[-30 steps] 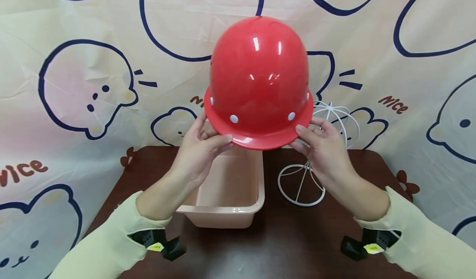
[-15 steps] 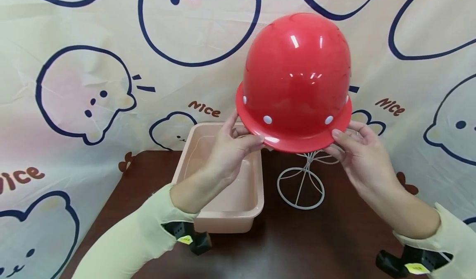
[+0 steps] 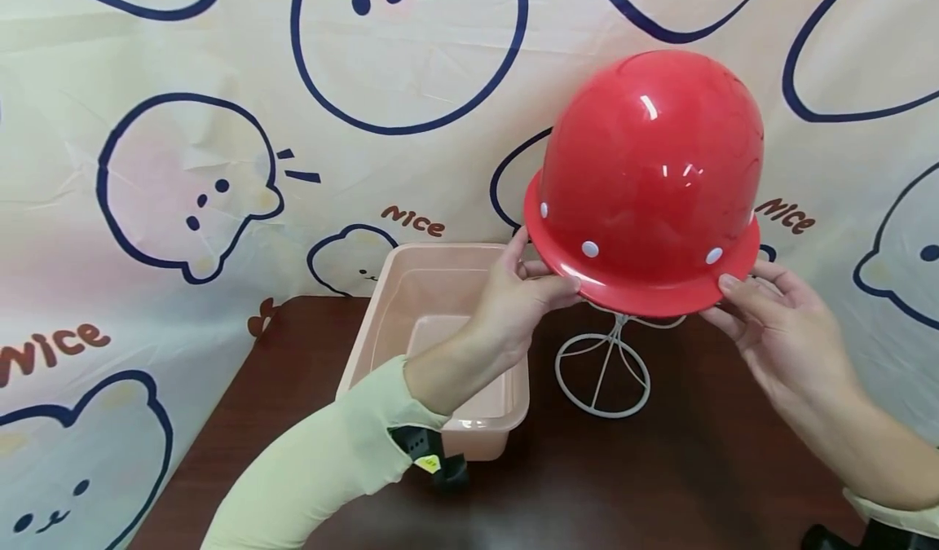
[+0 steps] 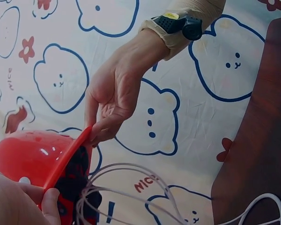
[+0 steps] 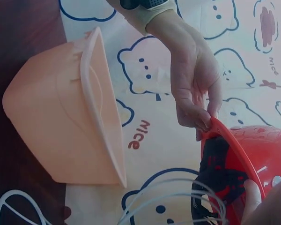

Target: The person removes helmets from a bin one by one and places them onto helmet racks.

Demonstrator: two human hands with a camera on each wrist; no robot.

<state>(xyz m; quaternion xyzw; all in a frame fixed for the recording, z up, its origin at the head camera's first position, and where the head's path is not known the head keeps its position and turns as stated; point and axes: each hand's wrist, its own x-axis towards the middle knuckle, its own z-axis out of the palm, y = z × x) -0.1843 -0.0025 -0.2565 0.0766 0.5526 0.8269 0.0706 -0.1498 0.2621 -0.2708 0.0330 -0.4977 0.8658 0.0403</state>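
Note:
A red hard hat (image 3: 653, 175) is held up, dome upward, over a white wire stand (image 3: 603, 377). My left hand (image 3: 521, 305) pinches the brim at its left, thumb on top. At the brim's right side, my right hand (image 3: 788, 330) pinches it the same way. The hat hides the stand's upper part in the head view. In the left wrist view, the stand's wire loops (image 4: 131, 187) lie close to the black lining (image 4: 75, 178) at the hat's opening. The right wrist view shows the loops (image 5: 178, 187) overlapping the lining's edge; whether they touch cannot be told.
A pink plastic bin (image 3: 519, 403) stands on the dark brown table (image 3: 587, 493), left of the stand and partly behind my left forearm. Behind the table hangs a pale cloth (image 3: 411, 167) printed with cartoon bears.
Both hands have carried the hard hat to the right, from above the bin's right side to over the wire stand. It has dropped slightly. The bin and stand have stayed in place.

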